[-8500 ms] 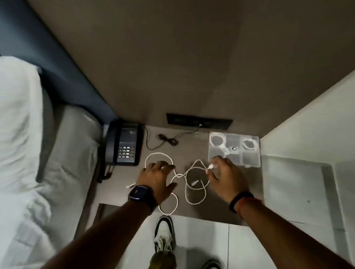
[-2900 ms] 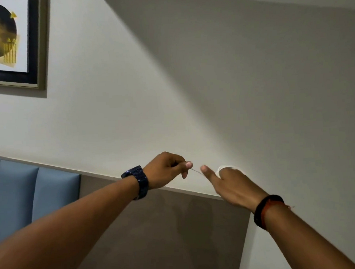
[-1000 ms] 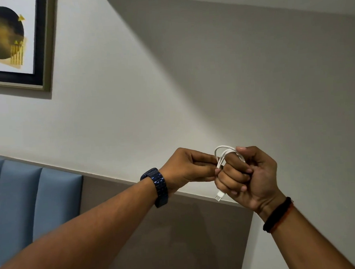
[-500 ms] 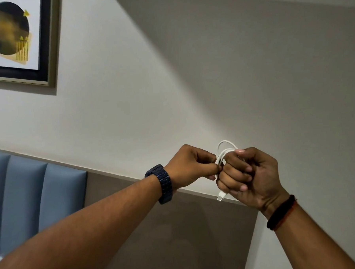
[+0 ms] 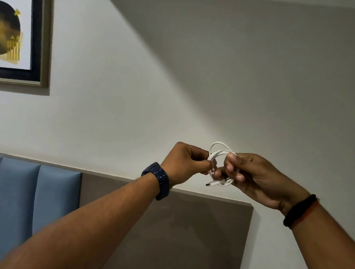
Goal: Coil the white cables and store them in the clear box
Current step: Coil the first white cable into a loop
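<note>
A white cable, wound into a small coil of several loops, is held up in the air in front of the wall. My left hand pinches the coil's left side between thumb and fingers. My right hand grips the coil's right and lower side, fingers curled through the loops. A connector end sticks out to the left below my fingers. The clear box and the other cables are out of view.
A framed picture hangs at the upper left. Blue padded headboard panels and a grey-brown wall panel fill the lower part; the pale wall is behind my hands.
Since a second ago my right fingers have loosened and the coil has opened wider. The connector end now points left instead of hanging down. Both hands stay raised.
</note>
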The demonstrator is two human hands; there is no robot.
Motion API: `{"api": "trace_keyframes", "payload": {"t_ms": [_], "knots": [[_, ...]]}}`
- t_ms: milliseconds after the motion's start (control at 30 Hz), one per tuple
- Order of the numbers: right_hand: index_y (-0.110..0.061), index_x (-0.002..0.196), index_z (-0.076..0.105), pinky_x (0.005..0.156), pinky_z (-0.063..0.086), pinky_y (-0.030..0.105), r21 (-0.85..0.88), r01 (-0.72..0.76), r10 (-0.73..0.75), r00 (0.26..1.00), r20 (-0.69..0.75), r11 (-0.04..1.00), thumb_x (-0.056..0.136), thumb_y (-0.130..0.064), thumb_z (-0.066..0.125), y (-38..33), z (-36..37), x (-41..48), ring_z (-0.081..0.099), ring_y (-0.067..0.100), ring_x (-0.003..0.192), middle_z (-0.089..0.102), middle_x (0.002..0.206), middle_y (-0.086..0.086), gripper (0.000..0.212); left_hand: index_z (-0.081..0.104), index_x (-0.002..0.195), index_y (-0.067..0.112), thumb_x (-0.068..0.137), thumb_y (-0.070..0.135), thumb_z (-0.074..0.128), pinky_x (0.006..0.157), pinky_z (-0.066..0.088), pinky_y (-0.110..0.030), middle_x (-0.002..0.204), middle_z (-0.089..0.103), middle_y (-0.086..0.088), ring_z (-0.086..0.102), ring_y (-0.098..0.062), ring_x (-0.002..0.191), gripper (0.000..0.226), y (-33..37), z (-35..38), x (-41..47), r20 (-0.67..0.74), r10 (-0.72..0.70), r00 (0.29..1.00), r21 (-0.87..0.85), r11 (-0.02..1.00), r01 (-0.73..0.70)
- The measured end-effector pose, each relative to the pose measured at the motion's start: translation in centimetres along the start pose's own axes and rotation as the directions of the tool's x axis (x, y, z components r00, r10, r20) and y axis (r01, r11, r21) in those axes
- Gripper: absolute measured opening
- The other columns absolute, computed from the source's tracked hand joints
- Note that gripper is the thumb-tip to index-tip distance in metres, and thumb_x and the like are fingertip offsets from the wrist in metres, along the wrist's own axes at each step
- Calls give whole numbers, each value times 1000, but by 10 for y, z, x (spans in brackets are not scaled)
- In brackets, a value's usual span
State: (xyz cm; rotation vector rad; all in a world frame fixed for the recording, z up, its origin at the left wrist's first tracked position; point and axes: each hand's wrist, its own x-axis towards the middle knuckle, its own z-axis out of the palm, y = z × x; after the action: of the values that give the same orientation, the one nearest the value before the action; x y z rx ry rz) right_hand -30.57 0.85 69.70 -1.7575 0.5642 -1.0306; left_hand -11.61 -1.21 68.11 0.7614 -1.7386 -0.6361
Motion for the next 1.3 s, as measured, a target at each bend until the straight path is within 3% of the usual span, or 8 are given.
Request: {"api": "trace_keyframes", "payload": {"t_ms": [200, 400, 533, 667, 867, 1033, 1133, 1300], "knots": [[-6, 82, 70, 82, 58, 29, -253, -5, -41, 983, -178, 967, 86, -31, 55, 13, 1, 1, 70, 25, 85, 66, 71, 8, 29, 74, 92, 4, 79, 1, 68, 64, 55, -17, 85, 76, -11, 72, -14, 73, 15, -7, -4, -1, -28, -58, 998, -5, 998, 58], [-8, 80, 72, 78, 60, 40, -339, -38, -77, 944, -320, 940, 92, -15, 57, 22, 6, 6, 73, 28, 79, 73, 81, 15, 20, 69, 100, 7, 79, -2, 67, 69, 60, -29, 83, 76, -14, 73, -24, 74, 23, -12, 2, -3, -29, -113, 993, -182, 977, 106], [-9, 93, 73, 77, 60, 36, -414, -64, -88, 937, -338, 908, 92, -18, 57, 23, 6, 9, 73, 26, 81, 72, 91, 16, 18, 47, 104, 11, 82, -5, 62, 73, 60, -39, 79, 73, -15, 70, -28, 71, 30, -16, 3, -2, -44, -136, 990, -296, 948, 117], [-8, 95, 71, 73, 60, 28, -478, -98, -55, 954, -295, 873, 95, -16, 52, 23, 4, 12, 73, 20, 79, 74, 89, 14, 21, 33, 98, 16, 85, -8, 58, 63, 56, -35, 76, 66, -13, 63, -27, 65, 37, -24, 8, -2, -25, -174, 984, -405, 902, 149], [1, 79, 66, 62, 58, 19, -553, -160, -13, 955, -297, 817, 95, -17, 53, 22, -2, 13, 72, 23, 74, 68, 87, 25, 27, 34, 89, 17, 88, -4, 57, 70, 51, -40, 78, 62, -10, 60, -29, 73, 31, -34, 8, -3, 141, -208, 968, -528, 812, 251], [-14, 72, 67, 66, 60, 23, -639, -175, -48, 947, -316, 749, 94, -19, 55, 28, -3, 13, 72, 20, 71, 69, 79, 16, 25, 43, 80, 18, 84, 3, 40, 71, 45, -38, 69, 56, -8, 53, -26, 71, 16, -30, 3, -4, 268, -266, 926, -596, 709, 377], [-11, 76, 70, 71, 61, 34, -662, -157, -84, 945, -317, 733, 93, -18, 57, 31, -1, 17, 71, 23, 73, 70, 76, 13, 22, 45, 78, 20, 83, 19, 60, 71, 47, -37, 67, 57, -4, 53, -22, 68, 17, -29, 4, -1, 220, -286, 933, -445, 821, 357], [-7, 81, 71, 66, 62, 30, -696, -148, -138, 931, -337, 702, 92, -17, 58, 32, 2, 21, 70, 19, 68, 69, 75, 14, 19, 46, 89, 16, 73, 9, 78, 59, 55, -29, 86, 71, -13, 69, -23, 68, 35, -29, 8, 3, 20, -236, 971, -115, 965, 237]]}}
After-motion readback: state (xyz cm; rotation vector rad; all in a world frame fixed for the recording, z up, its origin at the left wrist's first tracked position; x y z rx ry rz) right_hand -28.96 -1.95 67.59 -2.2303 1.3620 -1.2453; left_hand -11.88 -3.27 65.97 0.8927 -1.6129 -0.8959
